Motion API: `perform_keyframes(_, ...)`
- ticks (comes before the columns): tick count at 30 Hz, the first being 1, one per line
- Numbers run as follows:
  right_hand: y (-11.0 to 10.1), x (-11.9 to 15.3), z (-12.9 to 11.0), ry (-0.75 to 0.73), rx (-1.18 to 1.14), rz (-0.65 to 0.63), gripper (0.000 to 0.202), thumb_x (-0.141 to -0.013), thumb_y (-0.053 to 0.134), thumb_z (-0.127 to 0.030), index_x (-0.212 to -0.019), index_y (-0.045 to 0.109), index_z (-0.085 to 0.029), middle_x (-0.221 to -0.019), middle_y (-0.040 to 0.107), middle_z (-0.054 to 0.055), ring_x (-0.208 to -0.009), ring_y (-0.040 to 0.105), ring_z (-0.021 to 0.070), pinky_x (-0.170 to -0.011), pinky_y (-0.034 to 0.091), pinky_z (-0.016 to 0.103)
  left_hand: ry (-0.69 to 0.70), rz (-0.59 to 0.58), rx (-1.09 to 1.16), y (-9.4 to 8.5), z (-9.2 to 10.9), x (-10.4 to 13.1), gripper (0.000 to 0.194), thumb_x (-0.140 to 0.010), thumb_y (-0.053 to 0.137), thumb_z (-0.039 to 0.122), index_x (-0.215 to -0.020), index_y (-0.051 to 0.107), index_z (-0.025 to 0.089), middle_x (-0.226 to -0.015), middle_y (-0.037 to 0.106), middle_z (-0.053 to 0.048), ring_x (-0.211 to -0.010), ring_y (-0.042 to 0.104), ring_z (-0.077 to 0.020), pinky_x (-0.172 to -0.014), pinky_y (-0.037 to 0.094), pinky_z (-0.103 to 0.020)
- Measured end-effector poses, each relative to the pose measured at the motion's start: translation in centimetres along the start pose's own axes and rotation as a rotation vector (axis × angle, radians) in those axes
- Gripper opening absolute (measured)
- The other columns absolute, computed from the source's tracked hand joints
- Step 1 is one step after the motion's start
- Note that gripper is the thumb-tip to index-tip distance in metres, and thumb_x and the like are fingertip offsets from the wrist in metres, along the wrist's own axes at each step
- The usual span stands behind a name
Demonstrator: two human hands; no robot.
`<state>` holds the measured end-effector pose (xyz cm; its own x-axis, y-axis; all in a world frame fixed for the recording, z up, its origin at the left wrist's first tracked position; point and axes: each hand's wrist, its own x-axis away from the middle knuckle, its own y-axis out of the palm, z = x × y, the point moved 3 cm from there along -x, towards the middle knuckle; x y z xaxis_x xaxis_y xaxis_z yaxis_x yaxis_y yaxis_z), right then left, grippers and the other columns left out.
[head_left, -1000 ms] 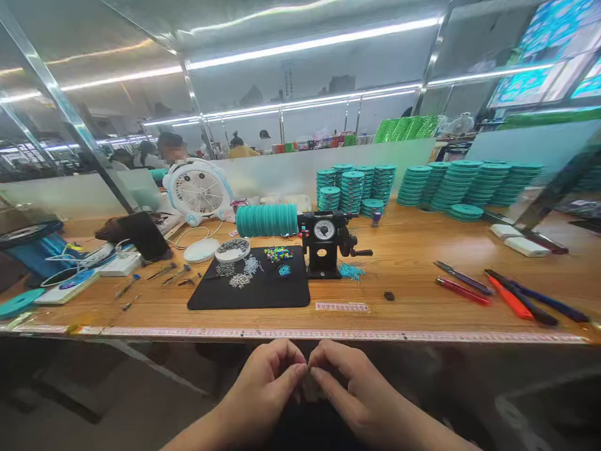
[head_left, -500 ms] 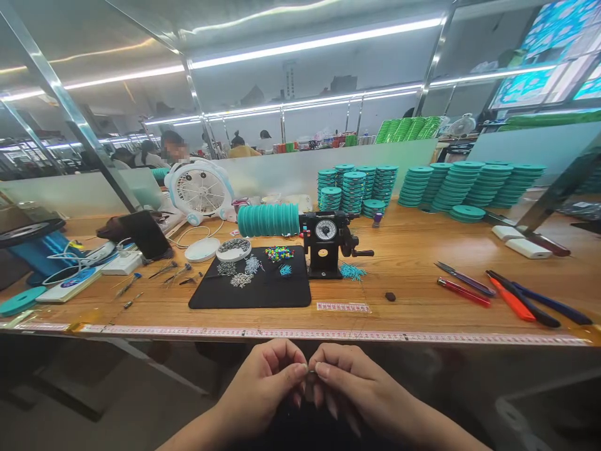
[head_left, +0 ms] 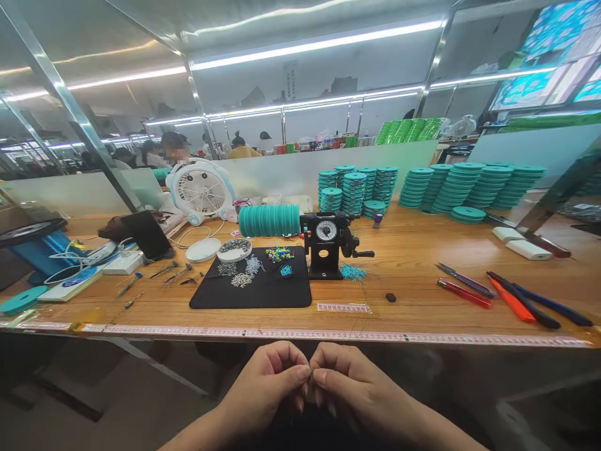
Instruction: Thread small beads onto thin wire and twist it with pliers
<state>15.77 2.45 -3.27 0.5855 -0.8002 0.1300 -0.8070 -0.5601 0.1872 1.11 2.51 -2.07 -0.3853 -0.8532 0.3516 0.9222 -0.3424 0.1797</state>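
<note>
Just in front of the table's edge, my left hand (head_left: 277, 382) and my right hand (head_left: 350, 382) meet, each pinched thumb against forefinger. Whatever lies between the fingertips is too small and hidden to name. Beyond them lies a black mat (head_left: 263, 293) with small heaps of multicoloured beads (head_left: 280, 254), silvery bits (head_left: 243, 280), clear pieces (head_left: 254, 265) and teal pieces (head_left: 286, 270). A white dish (head_left: 234, 250) of grey pieces sits on its far left corner. Right of the mat stands a black hand-cranked winder (head_left: 325, 244) carrying a row of teal spools (head_left: 269, 220).
Stacks of teal spools (head_left: 457, 188) stand at the back right. Pliers (head_left: 538, 300), a red-handled tool (head_left: 464, 292) and tweezers (head_left: 464, 279) lie at right. A white fan (head_left: 201, 191) and a phone (head_left: 146, 235) are at left. A measuring tape (head_left: 300, 335) runs along the front edge.
My fingertips have come slightly closer, and the tiny thing glimpsed between them is now hardly visible. Both hands otherwise keep their place.
</note>
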Motion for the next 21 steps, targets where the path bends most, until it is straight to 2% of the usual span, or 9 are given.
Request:
perform_keyframes(4, 0.0, 0.1, -0.2, 0.001, 0.058, -0.006, 0.019, -0.089, 0.049, -0.032, -0.079, 0.051, -0.015, -0.066, 0.055, -0.001, -0.05, 0.043, 0.007, -0.043, 0.032, 0.017, -0.025, 0.001, 0.065, -0.2, -0.4, -0.2, 0.029, -0.068, 0.074, 0.036, -0.069, 0.054, 0.014, -0.053, 0.055, 0.003, -0.045, 0.046, -0.0064, -0.047, 0.032, -0.019)
perform_keyframes(8, 0.0, 0.1, -0.8, -0.094, 0.247, 0.039, 0.02, -0.089, 0.049, -0.028, -0.075, 0.052, -0.015, -0.068, 0.054, -0.001, -0.06, 0.045, 0.0091, -0.055, 0.037, 0.02, -0.02, 0.001, 0.047, -0.2, -0.4, -0.3, 0.028, -0.069, 0.073, 0.034, -0.068, 0.054, 0.014, -0.052, 0.055, 0.004, -0.045, 0.046, -0.0062, -0.047, 0.033, -0.019)
perform_keyframes(11, 0.0, 0.2, -0.9, -0.151, 0.313, 0.042, 0.02, -0.09, 0.047, -0.026, -0.075, 0.053, -0.015, -0.069, 0.055, -0.001, -0.062, 0.046, 0.0092, -0.056, 0.038, 0.019, -0.014, -0.009, 0.063, -0.2, -0.5, -0.4, 0.027, -0.069, 0.073, 0.034, -0.068, 0.054, 0.014, -0.052, 0.054, 0.003, -0.044, 0.046, -0.0063, -0.047, 0.033, -0.019)
perform_keyframes(15, -0.2, 0.0, -0.3, -0.07, 0.068, -0.022, 0.023, -0.09, 0.047, -0.033, -0.08, 0.055, -0.014, -0.07, 0.058, 0.001, -0.05, 0.046, 0.0062, -0.042, 0.035, 0.015, 0.093, -0.029, 0.02, -0.3, 0.1, -0.3, 0.023, -0.075, 0.068, 0.033, -0.071, 0.055, 0.014, -0.056, 0.056, 0.002, -0.049, 0.048, -0.0074, -0.052, 0.035, -0.02)
perform_keyframes(18, -0.3, -0.4, 0.0, 0.01, -0.115, -0.052, 0.027, -0.088, 0.048, -0.038, -0.08, 0.056, -0.013, -0.07, 0.062, 0.003, -0.041, 0.046, 0.0054, -0.031, 0.031, 0.013, 0.256, 0.029, -0.13, -0.4, 0.9, 0.1, 0.018, -0.08, 0.063, 0.032, -0.074, 0.057, 0.015, -0.06, 0.057, 0.002, -0.056, 0.049, -0.0097, -0.058, 0.037, -0.022)
perform_keyframes(21, -0.4, -0.6, 0.0, 0.007, -0.186, -0.03, 0.027, -0.084, 0.053, -0.039, -0.077, 0.055, -0.013, -0.068, 0.063, 0.004, -0.043, 0.051, 0.007, -0.03, 0.035, 0.011, 0.376, 0.101, -0.298, -0.5, 1.6, 0.5, 0.015, -0.083, 0.058, 0.029, -0.074, 0.059, 0.017, -0.063, 0.055, 0.002, -0.061, 0.048, -0.0115, -0.061, 0.039, -0.024)
